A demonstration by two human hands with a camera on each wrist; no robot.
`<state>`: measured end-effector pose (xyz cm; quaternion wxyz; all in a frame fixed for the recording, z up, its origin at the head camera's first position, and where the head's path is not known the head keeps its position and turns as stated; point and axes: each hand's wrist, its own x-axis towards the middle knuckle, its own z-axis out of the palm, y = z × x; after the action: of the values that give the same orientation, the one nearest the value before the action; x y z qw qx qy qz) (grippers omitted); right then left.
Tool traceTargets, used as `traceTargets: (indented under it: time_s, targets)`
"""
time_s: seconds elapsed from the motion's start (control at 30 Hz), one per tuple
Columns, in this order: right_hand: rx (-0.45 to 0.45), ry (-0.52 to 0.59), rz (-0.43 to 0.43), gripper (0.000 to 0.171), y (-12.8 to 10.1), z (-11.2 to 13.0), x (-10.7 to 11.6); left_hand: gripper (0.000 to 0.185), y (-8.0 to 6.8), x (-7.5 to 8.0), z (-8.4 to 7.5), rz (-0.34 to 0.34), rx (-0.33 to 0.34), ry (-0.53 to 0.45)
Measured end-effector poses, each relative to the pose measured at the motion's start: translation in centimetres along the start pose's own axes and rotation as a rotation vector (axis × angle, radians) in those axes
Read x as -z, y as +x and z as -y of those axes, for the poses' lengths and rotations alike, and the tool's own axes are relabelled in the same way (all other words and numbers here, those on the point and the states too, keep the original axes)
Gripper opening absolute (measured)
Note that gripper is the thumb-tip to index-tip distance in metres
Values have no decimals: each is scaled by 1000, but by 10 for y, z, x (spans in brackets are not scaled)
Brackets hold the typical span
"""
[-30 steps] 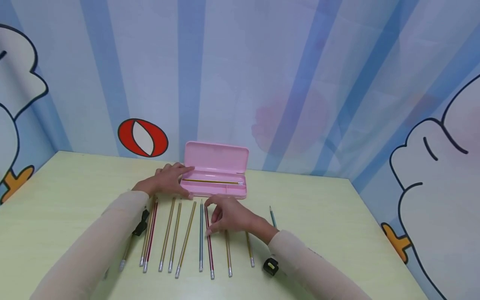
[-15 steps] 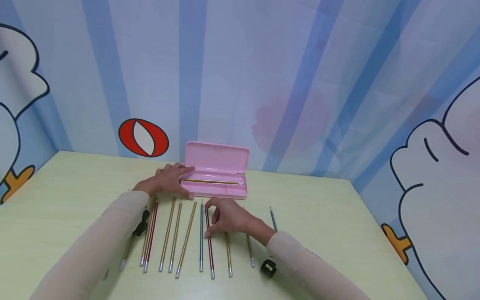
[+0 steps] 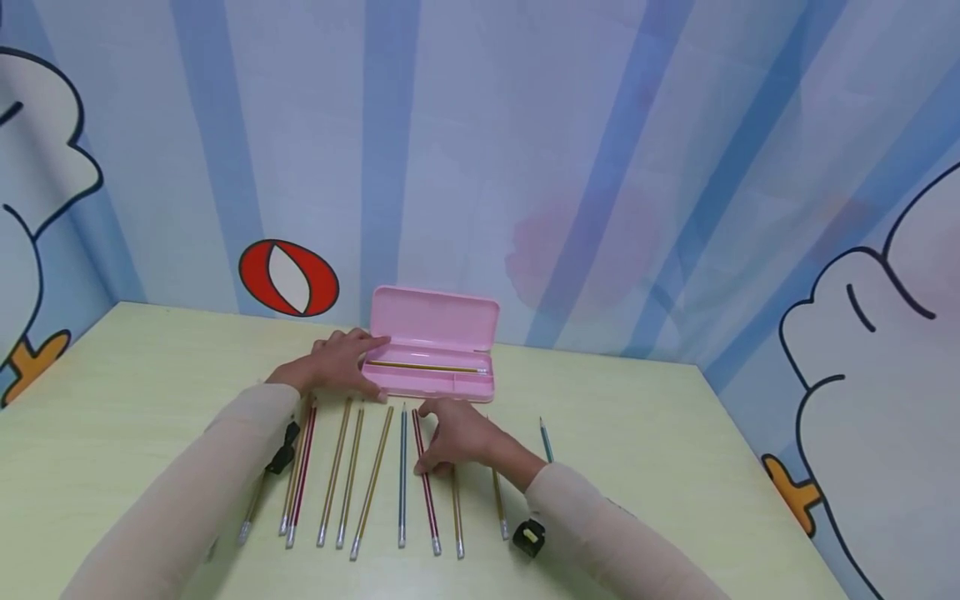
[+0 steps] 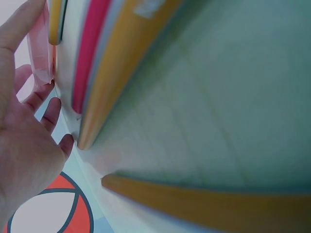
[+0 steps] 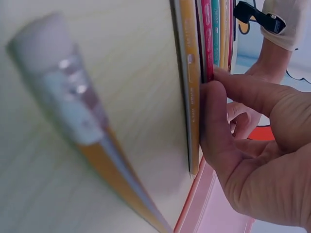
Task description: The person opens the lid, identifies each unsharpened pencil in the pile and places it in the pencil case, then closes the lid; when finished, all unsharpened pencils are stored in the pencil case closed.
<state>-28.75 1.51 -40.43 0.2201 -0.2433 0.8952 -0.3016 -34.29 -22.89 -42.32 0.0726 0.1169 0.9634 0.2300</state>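
On the table (image 3: pixel 150 367), the right hand (image 3: pixel 459 437) pinches a red pencil (image 3: pixel 425 487) lying in the row, its upper part hidden under the fingers (image 5: pixel 218 126), while the left hand (image 3: pixel 337 362) rests relaxed against the open pink case (image 3: pixel 435 333), its fingertips cut off in the wrist view.

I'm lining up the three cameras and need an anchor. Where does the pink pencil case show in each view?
Head: the pink pencil case lies open at the middle of the table, lid up, one pencil inside.
Left wrist: only a pink sliver at the upper left edge, beside the left hand's fingers.
Right wrist: its pink rim runs along the bottom centre, under the right hand.
Shared landmark: the red pencil.
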Motion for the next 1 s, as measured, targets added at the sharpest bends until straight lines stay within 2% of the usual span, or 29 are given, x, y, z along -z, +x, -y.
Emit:
traceTargets:
  time_s: [0.17,0.33,0.6,0.73,1.0]
  targets:
    - [-81,20,-6,71,-1,5,-2,106,1,-1,0,0,-5,2]
    - [-123,33,-16,72,-2,7,-4,106,0,-1,-2,0,-6,-4]
    - [-134,15,-24,72,-1,10,-5,105,0,0,-3,0,-3,-14]
    - [-146,41,-33,71,-1,10,-7,106,0,-1,-3,0,-5,-17]
    - [-147,83,-46,59,-2,11,-9,107,1,-1,0,3,11,-17]
